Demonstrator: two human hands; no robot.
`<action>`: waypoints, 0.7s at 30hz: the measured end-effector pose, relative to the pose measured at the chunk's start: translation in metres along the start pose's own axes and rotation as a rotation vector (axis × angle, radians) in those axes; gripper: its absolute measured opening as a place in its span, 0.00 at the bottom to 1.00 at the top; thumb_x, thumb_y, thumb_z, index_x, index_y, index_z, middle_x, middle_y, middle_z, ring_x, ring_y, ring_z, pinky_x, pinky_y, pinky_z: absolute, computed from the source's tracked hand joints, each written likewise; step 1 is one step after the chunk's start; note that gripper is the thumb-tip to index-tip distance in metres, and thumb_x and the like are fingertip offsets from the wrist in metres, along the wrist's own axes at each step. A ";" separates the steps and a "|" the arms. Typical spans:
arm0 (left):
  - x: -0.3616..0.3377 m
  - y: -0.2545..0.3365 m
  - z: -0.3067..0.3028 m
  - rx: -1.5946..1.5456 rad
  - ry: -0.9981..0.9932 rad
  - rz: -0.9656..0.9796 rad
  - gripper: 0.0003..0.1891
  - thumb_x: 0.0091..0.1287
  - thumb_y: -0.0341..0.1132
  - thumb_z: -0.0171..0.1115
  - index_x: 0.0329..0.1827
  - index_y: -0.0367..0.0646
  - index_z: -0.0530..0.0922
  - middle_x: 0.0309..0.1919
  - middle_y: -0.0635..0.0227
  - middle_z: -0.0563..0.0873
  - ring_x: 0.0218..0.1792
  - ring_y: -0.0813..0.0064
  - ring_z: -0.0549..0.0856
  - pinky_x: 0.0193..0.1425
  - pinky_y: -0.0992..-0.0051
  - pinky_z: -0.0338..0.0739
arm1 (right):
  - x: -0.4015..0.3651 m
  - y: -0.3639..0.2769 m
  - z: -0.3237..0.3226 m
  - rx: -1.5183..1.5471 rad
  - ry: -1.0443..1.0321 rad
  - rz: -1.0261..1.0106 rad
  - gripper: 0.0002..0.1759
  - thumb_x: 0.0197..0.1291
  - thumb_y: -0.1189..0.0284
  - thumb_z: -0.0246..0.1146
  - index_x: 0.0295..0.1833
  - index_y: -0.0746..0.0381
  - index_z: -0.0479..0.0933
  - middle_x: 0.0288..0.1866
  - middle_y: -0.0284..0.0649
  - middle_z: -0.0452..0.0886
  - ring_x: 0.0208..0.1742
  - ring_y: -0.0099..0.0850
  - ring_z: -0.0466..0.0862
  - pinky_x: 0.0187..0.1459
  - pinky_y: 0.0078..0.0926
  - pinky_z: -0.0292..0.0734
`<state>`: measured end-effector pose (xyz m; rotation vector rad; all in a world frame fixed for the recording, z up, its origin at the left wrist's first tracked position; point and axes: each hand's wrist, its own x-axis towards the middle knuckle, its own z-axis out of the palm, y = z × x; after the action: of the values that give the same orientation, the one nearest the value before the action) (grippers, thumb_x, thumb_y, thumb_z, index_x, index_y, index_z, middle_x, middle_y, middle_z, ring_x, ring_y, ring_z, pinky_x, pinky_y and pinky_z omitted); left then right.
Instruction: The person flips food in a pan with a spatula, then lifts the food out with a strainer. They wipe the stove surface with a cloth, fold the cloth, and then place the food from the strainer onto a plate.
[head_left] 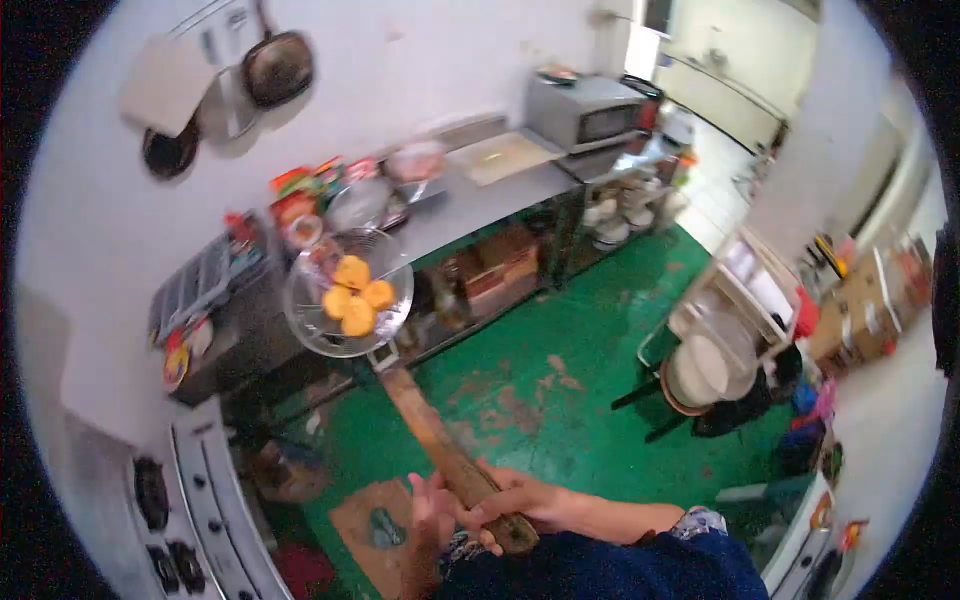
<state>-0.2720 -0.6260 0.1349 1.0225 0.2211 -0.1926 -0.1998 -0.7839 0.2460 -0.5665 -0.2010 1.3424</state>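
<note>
A long-handled wire skimmer (402, 310) reaches out ahead of me, its round basket over the far counter's edge in this view. Several orange-yellow pieces of food (357, 318) lie in the basket. My right hand (522, 502) is wrapped round the lower part of the wooden handle (430, 430), close to its end. Beside the handle, to its left, is my left hand (428, 525), with its fingers apart and partly raised; it is slightly blurred.
A steel counter (465, 215) along the wall carries packets, a cutting board (503, 158) and a microwave (585, 112). Pans (278, 70) hang above. A stove (215, 510) stands at lower left. On the right are a large pot (698, 370), a rack and cardboard boxes (858, 310).
</note>
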 end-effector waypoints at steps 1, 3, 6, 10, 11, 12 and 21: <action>0.022 0.005 0.028 -0.221 -0.124 -0.033 0.39 0.65 0.64 0.45 0.65 0.38 0.63 0.60 0.55 0.72 0.58 0.63 0.75 0.60 0.62 0.71 | -0.018 -0.006 -0.015 0.032 0.098 -0.051 0.30 0.56 0.75 0.61 0.64 0.64 0.58 0.33 0.39 0.73 0.27 0.28 0.78 0.27 0.29 0.80; 0.069 0.009 0.077 -0.433 -0.261 -0.092 0.41 0.64 0.66 0.44 0.66 0.38 0.62 0.61 0.55 0.71 0.59 0.62 0.74 0.61 0.61 0.71 | -0.052 -0.022 -0.041 -0.044 0.235 -0.158 0.29 0.56 0.76 0.60 0.63 0.64 0.59 0.33 0.40 0.73 0.27 0.29 0.79 0.28 0.30 0.80; 0.148 0.008 0.110 -0.247 -0.444 -0.336 0.41 0.63 0.67 0.43 0.66 0.39 0.61 0.61 0.53 0.71 0.61 0.60 0.73 0.63 0.59 0.70 | -0.064 -0.042 -0.095 -0.051 0.440 -0.313 0.25 0.57 0.76 0.60 0.59 0.64 0.61 0.33 0.40 0.74 0.27 0.30 0.79 0.29 0.32 0.81; 0.247 0.007 0.163 -0.131 -0.542 -0.554 0.30 0.67 0.52 0.54 0.63 0.37 0.64 0.56 0.54 0.76 0.55 0.64 0.77 0.59 0.65 0.73 | -0.078 -0.088 -0.149 0.097 0.544 -0.516 0.17 0.57 0.76 0.60 0.51 0.64 0.64 0.32 0.38 0.75 0.28 0.31 0.80 0.30 0.34 0.81; 0.273 -0.004 0.166 -0.122 -0.563 -0.565 0.30 0.67 0.52 0.54 0.63 0.37 0.64 0.56 0.54 0.76 0.55 0.64 0.77 0.59 0.65 0.73 | -0.080 -0.102 -0.163 0.098 0.556 -0.538 0.17 0.57 0.76 0.60 0.51 0.64 0.64 0.32 0.38 0.75 0.28 0.31 0.80 0.30 0.34 0.81; 0.301 -0.005 0.176 -0.009 -0.587 -0.571 0.29 0.67 0.51 0.55 0.62 0.37 0.65 0.54 0.55 0.77 0.52 0.65 0.78 0.57 0.67 0.74 | -0.081 -0.119 -0.178 0.106 0.640 -0.571 0.16 0.57 0.75 0.60 0.49 0.64 0.65 0.31 0.38 0.75 0.28 0.31 0.80 0.30 0.33 0.81; 0.527 -0.019 0.267 0.322 -0.732 -0.749 0.23 0.65 0.43 0.60 0.56 0.37 0.69 0.43 0.59 0.83 0.44 0.69 0.82 0.50 0.68 0.78 | -0.098 -0.273 -0.282 0.330 0.909 -0.813 0.09 0.57 0.75 0.59 0.42 0.66 0.70 0.31 0.39 0.76 0.30 0.31 0.80 0.32 0.33 0.80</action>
<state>0.2535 -0.8943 0.1101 1.0809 -0.1140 -1.2893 0.1398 -0.9857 0.1587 -0.6589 0.4892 0.2408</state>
